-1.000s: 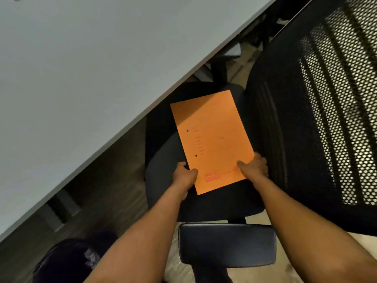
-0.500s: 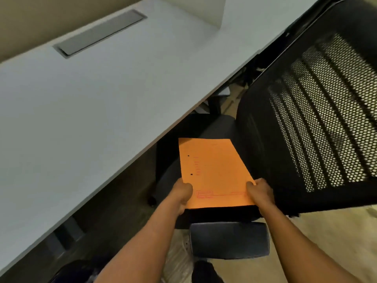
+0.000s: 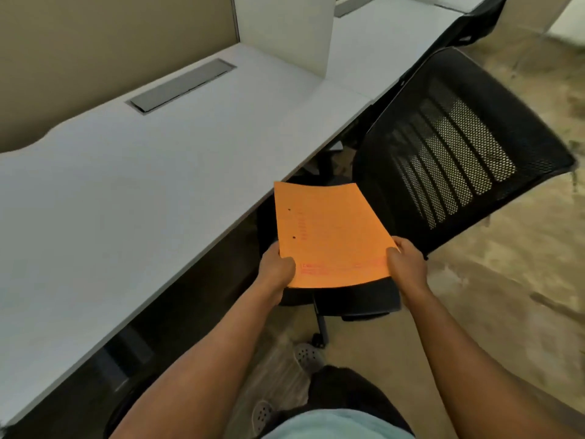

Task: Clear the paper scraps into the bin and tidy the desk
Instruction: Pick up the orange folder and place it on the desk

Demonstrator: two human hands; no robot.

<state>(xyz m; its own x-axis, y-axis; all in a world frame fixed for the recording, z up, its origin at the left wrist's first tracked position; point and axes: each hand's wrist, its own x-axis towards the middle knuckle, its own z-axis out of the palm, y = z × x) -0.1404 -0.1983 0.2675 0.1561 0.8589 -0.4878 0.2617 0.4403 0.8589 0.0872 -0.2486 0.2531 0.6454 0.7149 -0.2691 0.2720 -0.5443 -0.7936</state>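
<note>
Your left hand (image 3: 278,267) and right hand (image 3: 406,264) each pinched a near corner of the orange folder (image 3: 329,236), held above the black chair (image 3: 443,160) beside the white desk (image 3: 142,185). No scraps or bin showed; the desktop looked clear, the folder apparently left to put away.

Orange folder (image 3: 329,236): flat rectangular card cover, two small punched holes near left edge, faint red print along near edge and beside holes. Was held in air above chair (image 3: 443,160) seat, near edge gripped at both corners, left hand (image 3: 277,269) on one, right hand (image 3: 406,264) on other. Far edge bowed slightly upward, far left corner overlapped desk (image 3: 126,191) edge. Desk: white top, bare, grey cable slot at back.
</note>
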